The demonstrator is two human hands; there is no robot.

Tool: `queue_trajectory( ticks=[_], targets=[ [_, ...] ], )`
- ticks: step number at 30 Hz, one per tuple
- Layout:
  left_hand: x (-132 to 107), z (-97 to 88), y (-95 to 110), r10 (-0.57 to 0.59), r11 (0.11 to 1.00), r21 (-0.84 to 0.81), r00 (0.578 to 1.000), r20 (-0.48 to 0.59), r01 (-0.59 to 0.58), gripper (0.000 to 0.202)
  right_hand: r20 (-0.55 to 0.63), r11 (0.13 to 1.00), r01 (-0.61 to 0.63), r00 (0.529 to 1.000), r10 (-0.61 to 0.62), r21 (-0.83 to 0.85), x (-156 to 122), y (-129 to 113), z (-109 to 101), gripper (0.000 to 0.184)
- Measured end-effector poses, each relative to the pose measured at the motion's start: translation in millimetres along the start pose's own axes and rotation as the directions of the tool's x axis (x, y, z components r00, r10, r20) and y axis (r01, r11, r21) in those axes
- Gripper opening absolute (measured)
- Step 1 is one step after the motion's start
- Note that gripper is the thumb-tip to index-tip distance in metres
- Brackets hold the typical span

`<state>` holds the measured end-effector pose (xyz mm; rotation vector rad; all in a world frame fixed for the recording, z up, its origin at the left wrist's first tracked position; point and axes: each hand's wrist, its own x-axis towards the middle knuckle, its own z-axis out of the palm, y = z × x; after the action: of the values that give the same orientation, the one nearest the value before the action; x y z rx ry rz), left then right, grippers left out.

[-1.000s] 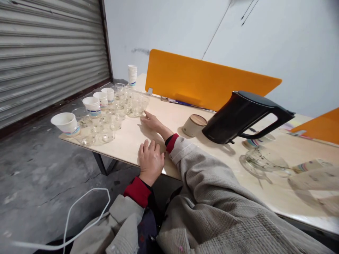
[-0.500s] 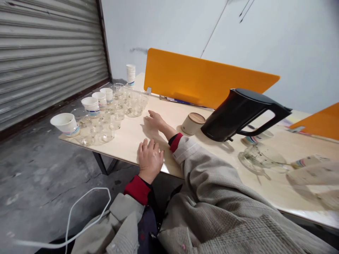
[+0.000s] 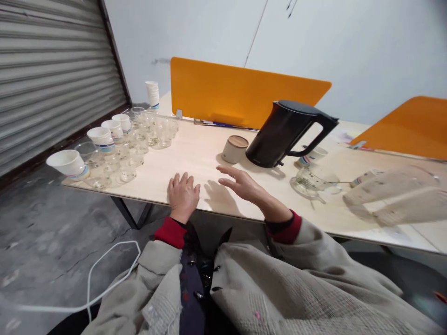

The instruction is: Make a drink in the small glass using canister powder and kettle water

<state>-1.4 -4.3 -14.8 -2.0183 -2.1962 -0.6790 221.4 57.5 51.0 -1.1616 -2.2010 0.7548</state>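
My left hand point(image 3: 183, 195) rests palm down near the front edge of the light wooden table point(image 3: 188, 151), fingers spread, holding nothing. Above the tabletop, my right hand point(image 3: 244, 185) hovers with its fingers apart and nothing in them; its shadow falls to the left. Just beyond it stands a beige canister point(image 3: 234, 150) with a wooden lid. The black electric kettle point(image 3: 284, 135) is beside the canister, handle to the right. Right of my right hand sits a glass bowl or cup point(image 3: 312, 179) with a patterned side, a paper cup point(image 3: 310, 157) behind it.
At the left, several small clear glasses point(image 3: 127, 173) stand beside a row of paper cups point(image 3: 68, 164). A stack of paper cups point(image 3: 152, 94) is behind them. Orange dividers point(image 3: 226, 88) line the back. Clear plastic packs point(image 3: 394, 190) lie at the right. A white cable point(image 3: 89, 279) hangs at lower left.
My right hand has drawn back and to the right, from the table's middle to in front of the canister. My left hand stays flat on the table. The view has shifted to the right.
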Motion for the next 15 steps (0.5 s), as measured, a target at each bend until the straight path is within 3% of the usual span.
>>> queue_trajectory(
  ticks=[3, 7, 11, 15],
  targets=[
    [2.7, 0.6, -2.2, 0.003, 1.000, 0.013, 1.000, 0.006, -0.003, 0.045, -0.175, 1.000, -0.002, 0.985, 0.006, 0.017, -65.6, 18.4, -16.0, 0.049],
    [6.9, -0.5, -4.7, 0.013, 1.000, 0.017, 1.000, 0.027, -0.013, 0.047, -0.420, 0.995, -0.089, 0.902, 0.098, 0.042, -143.2, 45.2, -35.3, 0.047],
    [12.0, -0.5, -8.2, 0.042, 0.999, -0.002, 0.999, 0.034, -0.042, 0.049, -0.595, 0.967, -0.231, 0.765, 0.248, 0.107, -203.6, 74.0, -60.0, 0.050],
    [16.8, -1.6, -9.8, 0.051, 0.999, -0.021, 0.998, 0.044, -0.050, 0.052, -0.736, 0.920, -0.348, 0.573, 0.360, 0.180, -243.5, 105.3, -90.0, 0.056]
  ],
)
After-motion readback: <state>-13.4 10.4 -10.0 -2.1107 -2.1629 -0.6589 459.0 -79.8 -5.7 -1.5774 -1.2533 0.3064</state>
